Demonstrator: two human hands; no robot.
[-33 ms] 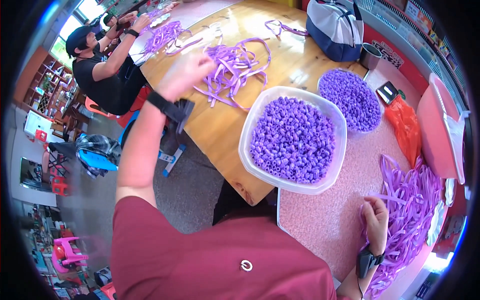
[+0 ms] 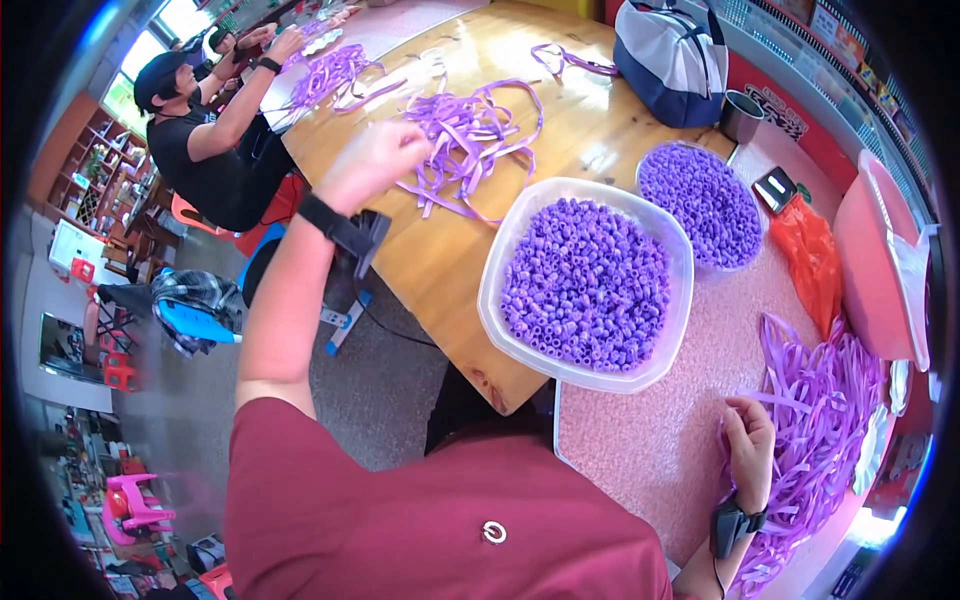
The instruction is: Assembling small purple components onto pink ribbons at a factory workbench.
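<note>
My left hand reaches over the wooden table, beside a loose tangle of purple ribbons. Its fingers are drawn together; whatever they may hold is too small to make out. My right hand rests low on the right, its fingers curled closed. A strip of purple ribbon shows at its fingertips, next to a large heap of purple ribbons. Between my hands stands a square clear tub filled with purple beads. Behind it sits a round container of similar beads.
A blue-and-white bag and a metal cup stand at the back. On the right are a dark-and-white device, a red plastic bag and a pink basin. A person in black works at the far left.
My left hand has come slightly toward me, away from the far side of the ribbon tangle. The right hand has stayed in nearly the same place.
</note>
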